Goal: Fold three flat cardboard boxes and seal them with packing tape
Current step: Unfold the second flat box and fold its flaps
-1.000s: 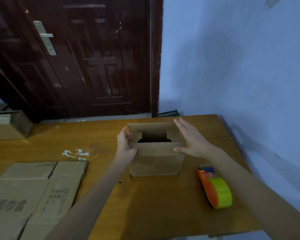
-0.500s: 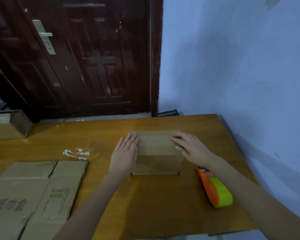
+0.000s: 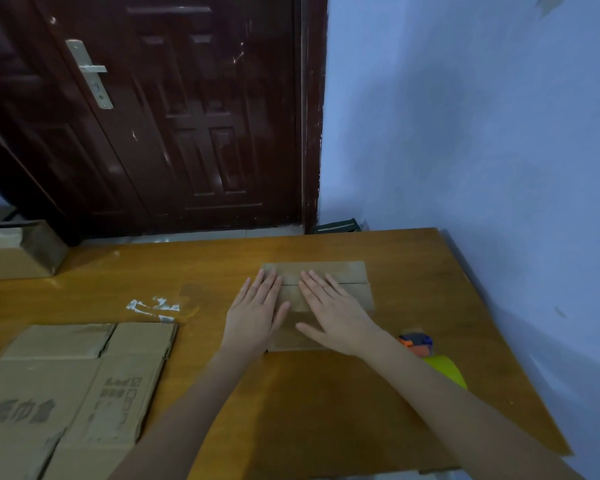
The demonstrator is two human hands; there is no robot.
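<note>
box: flaps closed, untaped
hands: left hand, right hand press flat, fingers straight
tape: unused, right
flat boxes: unfolded, left

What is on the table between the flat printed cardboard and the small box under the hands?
In the head view, only bare wooden table; white scuff marks lie slightly farther back.

The small brown cardboard box looks matt on the smooth, faintly glossy orange-brown wooden table. Left of the box, flattened brown cardboard sheets look rough and creased. Beyond it, the dark varnished wooden door shines.
</note>
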